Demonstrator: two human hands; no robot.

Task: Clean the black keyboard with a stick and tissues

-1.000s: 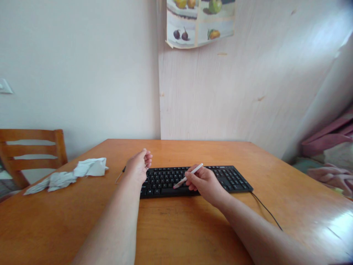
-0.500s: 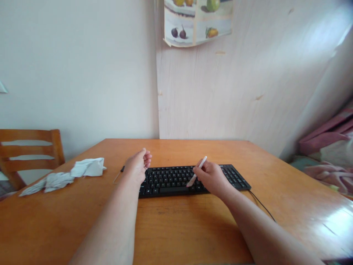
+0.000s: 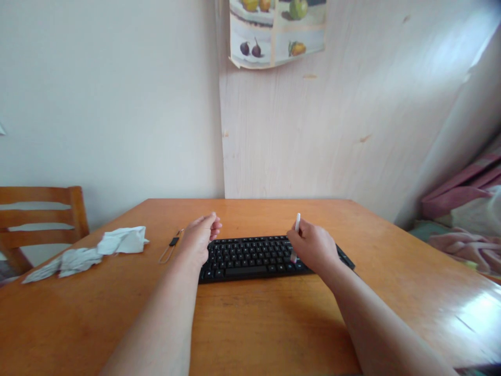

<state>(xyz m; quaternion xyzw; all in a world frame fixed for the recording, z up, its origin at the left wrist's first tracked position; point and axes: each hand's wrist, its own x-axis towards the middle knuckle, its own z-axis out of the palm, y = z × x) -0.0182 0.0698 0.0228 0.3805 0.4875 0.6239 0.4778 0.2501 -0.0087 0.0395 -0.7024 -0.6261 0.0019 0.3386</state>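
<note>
A black keyboard (image 3: 250, 256) lies flat on the wooden table. Over its right half, my right hand (image 3: 315, 245) is closed around a small white-handled brush (image 3: 298, 223), held nearly upright. The brush tip points down at the keys just left of the hand, and the hand covers part of the number pad. My left hand (image 3: 200, 237) is at the keyboard's left end, its fingers curled in and the thumb on top; nothing shows in them. Its palm side hides the keyboard's left edge.
Left of my left forearm lies a small black item with a looped cord (image 3: 174, 241). Crumpled white cloths (image 3: 123, 240) lie further left on the table (image 3: 250, 318). A wooden chair (image 3: 39, 216) stands at the left, and pink fabric (image 3: 450, 198) is heaped at the right.
My right hand has moved right along the keyboard with the brush, which now stands more upright. My left hand has shifted slightly right, and more of the corded item shows.
</note>
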